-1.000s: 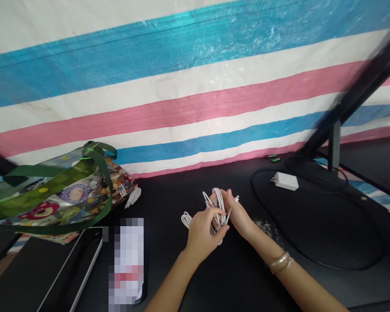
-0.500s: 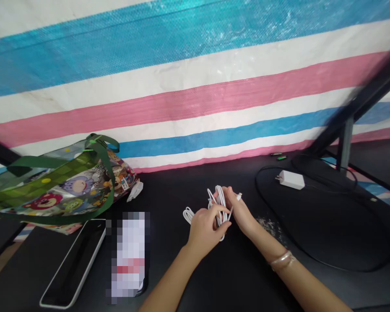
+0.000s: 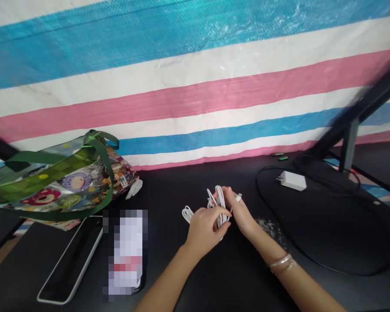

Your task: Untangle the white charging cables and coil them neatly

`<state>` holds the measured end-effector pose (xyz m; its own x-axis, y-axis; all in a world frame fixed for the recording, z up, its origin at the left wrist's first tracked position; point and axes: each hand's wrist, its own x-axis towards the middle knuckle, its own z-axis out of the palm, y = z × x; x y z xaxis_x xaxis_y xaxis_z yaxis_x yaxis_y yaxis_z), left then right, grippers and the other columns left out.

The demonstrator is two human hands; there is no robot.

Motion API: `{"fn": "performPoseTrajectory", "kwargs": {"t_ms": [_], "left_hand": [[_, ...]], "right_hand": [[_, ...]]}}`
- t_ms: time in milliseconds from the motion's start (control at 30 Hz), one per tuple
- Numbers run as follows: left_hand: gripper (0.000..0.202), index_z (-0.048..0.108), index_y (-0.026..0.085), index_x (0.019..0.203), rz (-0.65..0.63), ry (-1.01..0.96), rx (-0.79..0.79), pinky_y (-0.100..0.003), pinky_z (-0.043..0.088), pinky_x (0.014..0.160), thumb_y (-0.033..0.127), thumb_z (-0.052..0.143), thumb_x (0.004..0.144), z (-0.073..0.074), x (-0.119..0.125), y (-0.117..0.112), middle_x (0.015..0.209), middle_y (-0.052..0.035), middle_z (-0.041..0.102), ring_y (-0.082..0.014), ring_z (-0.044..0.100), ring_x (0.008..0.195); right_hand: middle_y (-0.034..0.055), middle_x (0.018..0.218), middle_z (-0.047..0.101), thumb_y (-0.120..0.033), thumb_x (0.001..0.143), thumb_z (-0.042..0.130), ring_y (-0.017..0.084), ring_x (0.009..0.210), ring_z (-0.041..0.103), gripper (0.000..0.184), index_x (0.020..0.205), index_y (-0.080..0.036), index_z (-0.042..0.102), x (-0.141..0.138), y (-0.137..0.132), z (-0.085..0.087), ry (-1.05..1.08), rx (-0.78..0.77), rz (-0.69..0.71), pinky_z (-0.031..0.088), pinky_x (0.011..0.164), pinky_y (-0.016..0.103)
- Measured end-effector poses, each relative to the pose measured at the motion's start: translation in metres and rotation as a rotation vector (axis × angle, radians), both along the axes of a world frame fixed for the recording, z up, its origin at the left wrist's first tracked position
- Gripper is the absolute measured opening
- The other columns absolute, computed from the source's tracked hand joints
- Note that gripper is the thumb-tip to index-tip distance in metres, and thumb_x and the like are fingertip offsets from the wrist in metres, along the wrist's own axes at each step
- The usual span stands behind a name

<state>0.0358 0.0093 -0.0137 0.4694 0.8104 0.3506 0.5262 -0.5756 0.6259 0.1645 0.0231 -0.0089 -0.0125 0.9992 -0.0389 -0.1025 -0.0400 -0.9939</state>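
A coiled white charging cable [image 3: 220,197] is bunched between my two hands over the black table. My left hand [image 3: 205,227] is closed, its thumb and fingers round the near side of the coil. My right hand [image 3: 239,212] closes on the far right side, partly hidden behind the loops. A white connector end [image 3: 238,197] sticks out by the right fingers. Left of my left hand lies another white cable loop [image 3: 187,214]; whether it belongs to the same cable cannot be seen.
A patterned bag with green handles [image 3: 74,186] stands at left. Before it lie a white-edged phone [image 3: 71,260] and a blurred-out item [image 3: 126,251]. At right are a white charger [image 3: 293,180], a black cable [image 3: 292,242] and small green objects [image 3: 283,158]. Striped sheeting [image 3: 195,95] hangs behind.
The view has shifted slightly. Both hands keep almost the same hold on the cable coil, with the left fingers and thumb moved only a little.
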Motion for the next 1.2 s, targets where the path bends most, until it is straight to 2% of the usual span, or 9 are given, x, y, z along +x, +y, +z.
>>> {"fn": "performPoseTrajectory", "kwargs": {"t_ms": [100, 267, 400, 633, 767, 933, 1067, 1200], "left_hand": [[0.018, 0.065, 0.023, 0.084, -0.006, -0.007, 0.008, -0.024, 0.043, 0.061, 0.010, 0.065, 0.072, 0.000, 0.000, 0.000, 0.047, 0.0086, 0.049, -0.0124, 0.049, 0.048], [0.016, 0.065, 0.024, 0.085, 0.005, 0.015, -0.010, -0.024, 0.043, 0.062, 0.012, 0.064, 0.074, -0.001, 0.000, 0.000, 0.050, 0.0078, 0.053, -0.0130, 0.052, 0.051], [0.013, 0.065, 0.025, 0.083, 0.013, 0.031, -0.025, -0.024, 0.044, 0.062, 0.014, 0.064, 0.075, 0.000, 0.000, 0.000, 0.054, 0.0072, 0.057, -0.0129, 0.054, 0.052], [0.013, 0.064, 0.022, 0.082, -0.022, -0.031, 0.061, -0.025, 0.044, 0.062, 0.011, 0.065, 0.074, -0.001, -0.001, -0.001, 0.062, 0.0059, 0.064, -0.0115, 0.056, 0.051], [0.013, 0.064, 0.022, 0.083, -0.024, -0.026, 0.140, -0.025, 0.042, 0.059, 0.011, 0.062, 0.077, -0.005, -0.001, -0.001, 0.060, 0.0055, 0.062, -0.0123, 0.055, 0.052], [0.010, 0.062, 0.021, 0.081, -0.017, -0.010, 0.231, -0.025, 0.041, 0.058, 0.012, 0.059, 0.079, -0.008, 0.000, -0.002, 0.059, 0.0046, 0.060, -0.0129, 0.055, 0.052], [0.009, 0.061, 0.021, 0.081, -0.033, 0.010, 0.235, -0.025, 0.042, 0.059, 0.013, 0.059, 0.079, -0.009, -0.001, -0.001, 0.058, 0.0051, 0.060, -0.0127, 0.055, 0.052], [0.010, 0.059, 0.021, 0.079, -0.035, -0.025, 0.238, -0.025, 0.044, 0.061, 0.011, 0.057, 0.077, -0.007, -0.001, -0.001, 0.059, 0.0057, 0.060, -0.0117, 0.054, 0.050]], "right_hand": [[0.0024, 0.063, 0.060, -0.084, 0.069, 0.040, 0.017, 0.059, 0.056, 0.066, 0.070, -0.021, 0.060, 0.000, 0.001, -0.004, -0.017, 0.024, -0.010, 0.047, 0.062, 0.032], [0.0028, 0.063, 0.061, -0.086, 0.069, 0.037, 0.018, 0.060, 0.058, 0.069, 0.067, -0.021, 0.061, -0.003, 0.004, -0.012, -0.006, 0.064, -0.103, 0.048, 0.064, 0.033], [0.0027, 0.066, 0.062, -0.082, 0.072, 0.041, 0.018, 0.063, 0.060, 0.065, 0.071, -0.021, 0.062, -0.002, 0.001, -0.006, -0.028, 0.069, -0.057, 0.049, 0.065, 0.032], [-0.0006, 0.057, 0.056, -0.078, 0.076, 0.042, 0.015, 0.052, 0.051, 0.059, 0.070, -0.021, 0.059, 0.002, -0.001, 0.000, -0.109, 0.130, -0.041, 0.042, 0.051, 0.027], [-0.0003, 0.059, 0.054, -0.073, 0.080, 0.042, 0.014, 0.053, 0.049, 0.056, 0.069, -0.020, 0.060, 0.001, -0.001, 0.001, -0.216, 0.271, -0.101, 0.041, 0.052, 0.027], [0.0009, 0.064, 0.056, -0.059, 0.088, 0.044, 0.014, 0.056, 0.048, 0.046, 0.072, -0.020, 0.063, 0.002, -0.002, 0.005, -0.385, 0.474, -0.154, 0.041, 0.056, 0.029], [0.0019, 0.066, 0.058, -0.049, 0.091, 0.045, 0.015, 0.061, 0.052, 0.040, 0.067, -0.021, 0.059, 0.004, -0.003, 0.005, -0.434, 0.542, -0.179, 0.041, 0.058, 0.029], [0.0007, 0.063, 0.056, -0.045, 0.088, 0.052, 0.015, 0.061, 0.053, 0.035, 0.063, -0.021, 0.054, 0.004, -0.002, 0.003, -0.437, 0.531, -0.206, 0.042, 0.059, 0.028]]}}
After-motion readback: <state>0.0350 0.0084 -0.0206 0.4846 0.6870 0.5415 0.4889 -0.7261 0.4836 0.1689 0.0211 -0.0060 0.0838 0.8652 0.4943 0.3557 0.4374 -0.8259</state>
